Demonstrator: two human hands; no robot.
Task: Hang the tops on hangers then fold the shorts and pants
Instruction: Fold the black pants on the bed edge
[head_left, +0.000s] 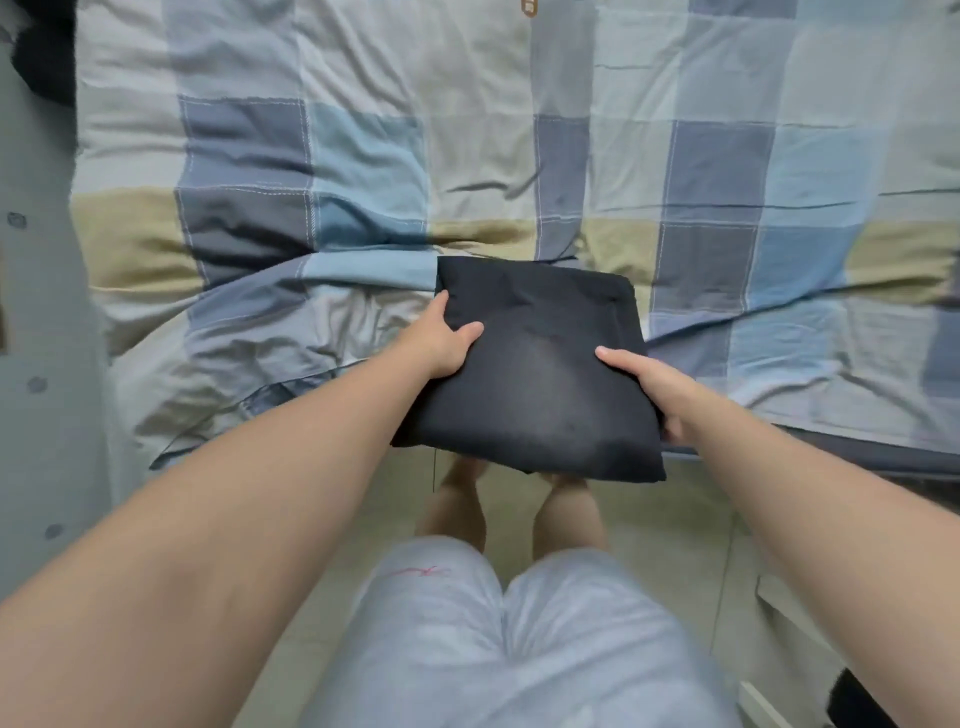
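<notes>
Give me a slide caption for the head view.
Folded dark garment held by left hand and right hand at the edge of a checked quilt.

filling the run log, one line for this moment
left hand: grips folded dark garment | right hand: grips same | garment: partly over checked bedspread

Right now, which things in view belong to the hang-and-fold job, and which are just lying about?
In the job:
- folded dark garment, gripped at its two sides
- left hand, thumb on top of it
- right hand, thumb on top of it

Lying about:
- checked quilt on the bed
- dark bundle, top left corner, too dim to identify
- tiled floor
</notes>
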